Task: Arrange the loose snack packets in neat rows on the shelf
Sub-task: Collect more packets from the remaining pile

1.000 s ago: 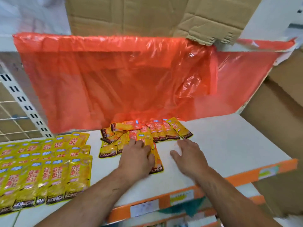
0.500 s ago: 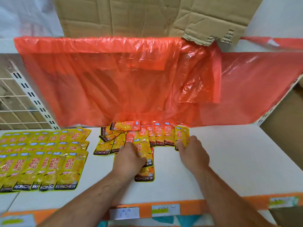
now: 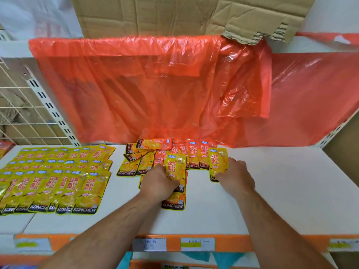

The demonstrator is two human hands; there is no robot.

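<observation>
Left hand: it is curling its fingers over the packet stack in the middle of the shelf; some packets are showing beyond the fingers, others near the wrist.
Right hand: it is pinching the single packet at its near right part; I cannot tell if the packet is lying flat.
Loose pile: it is lying untidy and overlapping at the far middle, just beside both hands.
Neat rows: they are lying on the left side, apart from the pile.
Plastic sheet: orange, it is hanging down behind the pile.
Cardboard: it is sitting above the sheet.
Price labels: they are sticking on the near orange edge.
</observation>
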